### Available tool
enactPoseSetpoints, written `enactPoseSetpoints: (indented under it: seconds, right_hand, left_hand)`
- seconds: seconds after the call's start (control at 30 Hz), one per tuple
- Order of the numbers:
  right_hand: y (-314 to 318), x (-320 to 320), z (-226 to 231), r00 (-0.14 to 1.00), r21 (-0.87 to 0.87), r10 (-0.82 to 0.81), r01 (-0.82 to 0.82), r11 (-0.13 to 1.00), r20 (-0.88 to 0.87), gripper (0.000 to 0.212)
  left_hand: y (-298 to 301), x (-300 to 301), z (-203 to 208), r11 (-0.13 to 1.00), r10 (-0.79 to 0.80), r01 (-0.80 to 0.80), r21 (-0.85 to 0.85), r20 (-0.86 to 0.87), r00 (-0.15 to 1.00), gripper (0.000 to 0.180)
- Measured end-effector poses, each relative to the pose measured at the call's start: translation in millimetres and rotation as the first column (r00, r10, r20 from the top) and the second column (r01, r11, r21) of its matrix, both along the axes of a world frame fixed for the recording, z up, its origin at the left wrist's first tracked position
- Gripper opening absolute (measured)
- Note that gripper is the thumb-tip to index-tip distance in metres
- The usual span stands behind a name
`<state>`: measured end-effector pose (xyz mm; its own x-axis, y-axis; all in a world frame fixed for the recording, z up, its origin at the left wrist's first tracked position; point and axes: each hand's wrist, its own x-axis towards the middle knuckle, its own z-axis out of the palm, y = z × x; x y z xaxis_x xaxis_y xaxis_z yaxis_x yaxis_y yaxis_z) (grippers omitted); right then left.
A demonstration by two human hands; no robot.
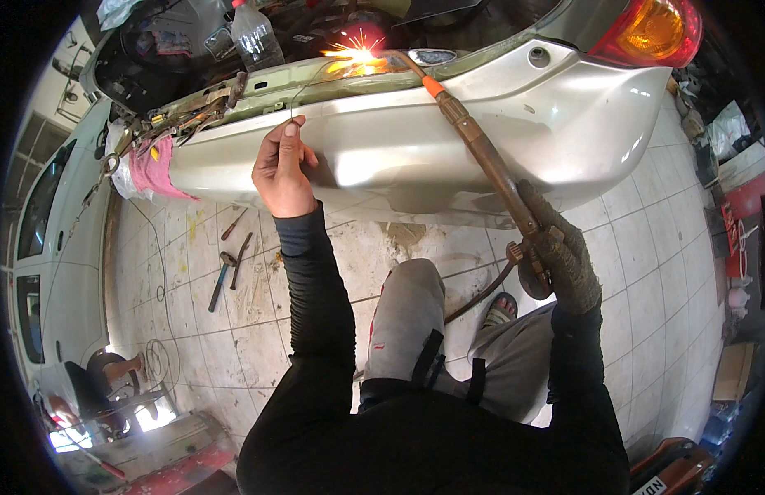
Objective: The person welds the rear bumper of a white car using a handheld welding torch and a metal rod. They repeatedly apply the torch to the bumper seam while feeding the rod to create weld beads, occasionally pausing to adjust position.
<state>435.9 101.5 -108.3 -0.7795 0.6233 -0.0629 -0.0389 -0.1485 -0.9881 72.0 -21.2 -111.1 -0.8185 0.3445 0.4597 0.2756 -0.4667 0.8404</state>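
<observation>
My right hand (571,264), in a dirty work glove, is closed round the handle of a gas welding torch (484,157). Its bent tip, past an orange band, points at the metal edge of an open car body (304,80). A bright flame with flying sparks (360,56) glows there. Bare and pinched, my left hand (285,169) holds a thin welding wire (292,106) between thumb and fingertips. The wire rises from the fingers and bends toward the flame; the glare hides its far end. Below both lies the silver bumper (382,153).
A clear plastic bottle (255,37) stands behind the edge. Tools and a pink cloth (154,172) lie at the bumper's left end. On the tiled floor are a hammer (222,280) and other hand tools. The torch hose (481,294) runs down by my legs.
</observation>
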Motion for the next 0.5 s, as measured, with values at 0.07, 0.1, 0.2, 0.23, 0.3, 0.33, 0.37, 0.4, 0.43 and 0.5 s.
enactPoseSetpoints:
  seconds: [0.07, 0.1, 0.2, 0.23, 0.3, 0.33, 0.37, 0.4, 0.43, 0.5]
  right_hand:
    - [-0.9, -1.2, 2.5, 1.000, 0.017, -0.013, 0.012, 1.000, 0.018, 0.081]
    - [-1.3, -2.5, 2.7, 0.999, 0.052, -0.032, 0.031, 0.998, 0.016, 0.082]
    - [-2.2, -5.8, 1.4, 0.997, 0.100, -0.073, 0.073, 0.992, -0.003, 0.084]
    - [-2.9, -6.2, 0.4, 0.997, 0.080, -0.075, 0.076, 0.994, -0.015, 0.085]
    - [-3.8, -6.2, 2.7, 0.998, 0.069, -0.070, 0.070, 0.995, -0.005, 0.085]
    - [-4.3, -5.6, 7.1, 0.998, 0.078, -0.062, 0.060, 0.995, 0.018, 0.085]
    - [-5.1, -5.3, 7.8, 0.998, 0.083, -0.060, 0.057, 0.995, 0.027, 0.084]
    - [-5.5, -5.3, 8.5, 0.998, 0.089, -0.057, 0.054, 0.995, 0.033, 0.084]
    - [-6.2, -5.6, 6.2, 0.998, 0.091, -0.060, 0.058, 0.994, 0.026, 0.083]
    - [-5.1, -6.4, 5.8, 0.998, 0.088, -0.060, 0.058, 0.994, 0.012, 0.082]
  left_hand:
    - [-0.1, -0.1, -0.2, 1.000, 0.001, -0.001, 0.000, 0.001, 1.000, 0.023]
    - [0.0, -0.2, -0.2, 1.000, 0.002, -0.002, -0.006, 0.003, 1.000, 0.023]
    - [0.3, 0.2, -0.2, 1.000, 0.015, -0.015, -0.005, 0.013, 1.000, 0.024]
    - [1.3, 1.6, 0.3, 1.000, 0.028, -0.028, 0.007, 0.018, 0.999, 0.024]
    - [2.3, 2.7, 1.1, 0.999, 0.037, -0.038, 0.017, 0.028, 0.999, 0.024]
    - [2.2, 2.7, 1.0, 0.999, 0.034, -0.035, 0.014, 0.032, 0.999, 0.023]
    - [2.0, 2.7, 0.6, 0.999, 0.031, -0.032, 0.011, 0.036, 0.999, 0.023]
    - [1.9, 2.5, 0.9, 1.000, 0.031, -0.031, 0.005, 0.032, 0.999, 0.023]
    - [1.3, 2.4, 0.7, 1.000, 0.030, -0.030, -0.001, 0.029, 0.999, 0.023]
    - [0.9, 1.8, 0.5, 0.999, 0.033, -0.032, -0.013, 0.024, 0.999, 0.023]
